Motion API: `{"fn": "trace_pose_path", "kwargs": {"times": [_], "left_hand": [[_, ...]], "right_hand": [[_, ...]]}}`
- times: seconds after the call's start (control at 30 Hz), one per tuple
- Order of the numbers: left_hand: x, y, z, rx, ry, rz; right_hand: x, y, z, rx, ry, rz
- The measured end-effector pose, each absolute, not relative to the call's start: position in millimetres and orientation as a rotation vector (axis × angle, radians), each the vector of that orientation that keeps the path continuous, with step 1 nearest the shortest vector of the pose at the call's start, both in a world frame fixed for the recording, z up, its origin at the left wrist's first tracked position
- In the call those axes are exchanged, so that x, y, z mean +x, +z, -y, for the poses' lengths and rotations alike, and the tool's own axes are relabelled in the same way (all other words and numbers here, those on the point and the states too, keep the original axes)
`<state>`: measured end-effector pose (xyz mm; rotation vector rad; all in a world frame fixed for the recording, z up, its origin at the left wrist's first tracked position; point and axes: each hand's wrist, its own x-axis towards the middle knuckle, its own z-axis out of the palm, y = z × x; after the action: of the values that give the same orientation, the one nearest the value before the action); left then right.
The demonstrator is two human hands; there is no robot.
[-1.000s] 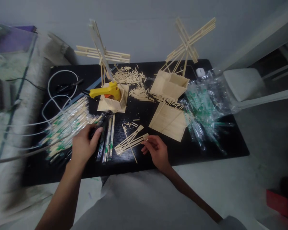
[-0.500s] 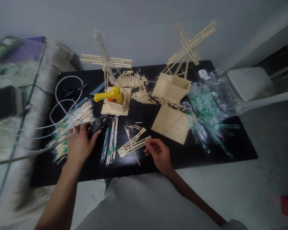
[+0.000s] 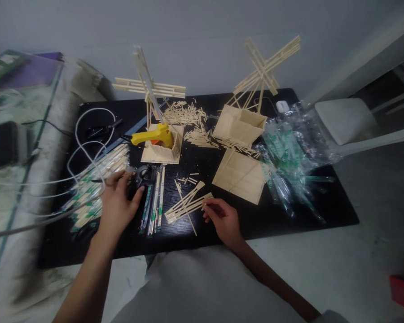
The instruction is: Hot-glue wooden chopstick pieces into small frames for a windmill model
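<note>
My left hand (image 3: pixel 119 202) is closed around a black pliers-like tool (image 3: pixel 143 175), thumb on the near side and fingers on the far side. The fingers partly cover the tool. Beside it lie chopsticks in clear wrappers (image 3: pixel 160 197). My right hand (image 3: pixel 224 220) is pinched, with a small pale stick piece (image 3: pixel 204 206) at its fingertips, partly hidden. Those fingertips are by the end of a flat stick lattice (image 3: pixel 190 206), which lies on the black table (image 3: pixel 185 240) with another narrow stick piece and a loose stick.
Behind stand two stick-built windmill models (image 3: pixel 150 89), (image 3: pixel 262 72). A yellow glue gun (image 3: pixel 151 134) rests in one base. Cut sticks (image 3: pixel 185 114), a square stick panel (image 3: pixel 239 177), plastic wrappers (image 3: pixel 286 148), wrapped chopsticks (image 3: pixel 104 179) and white cable (image 3: pixel 77 130) cover other parts.
My left hand has shifted right and slightly toward me, and the black tool has turned with it. My right hand stays pinched near the lattice, almost unmoved.
</note>
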<state>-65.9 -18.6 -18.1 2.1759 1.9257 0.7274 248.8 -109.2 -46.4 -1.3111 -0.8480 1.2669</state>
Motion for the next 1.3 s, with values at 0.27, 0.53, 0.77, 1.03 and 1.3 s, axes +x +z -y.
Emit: {"fn": "trace_pose_path", "kwargs": {"times": [0.27,0.53,0.77,1.03,1.3], "left_hand": [[-3.8,-17.1,47.8,2.128,0.645,-1.402],[25.1,-23.8,44.6,2.061,0.522,-1.416],[26.4,-11.9,38.3,1.923,0.542,-1.439],[-8.0,-2.7,40.8,1.600,0.677,-1.665],[-5.7,-8.2,60.7,1.422,0.619,-1.596]], "right_hand": [[249.2,-44.9,109.4,-1.341,1.292,0.845],[246.6,-44.2,109.9,-1.341,1.288,0.843],[245.2,-46.7,110.4,-1.321,1.281,0.859],[249.1,-46.0,110.5,-1.304,1.271,0.901],[247.3,-45.6,111.2,-1.318,1.253,1.002]]}}
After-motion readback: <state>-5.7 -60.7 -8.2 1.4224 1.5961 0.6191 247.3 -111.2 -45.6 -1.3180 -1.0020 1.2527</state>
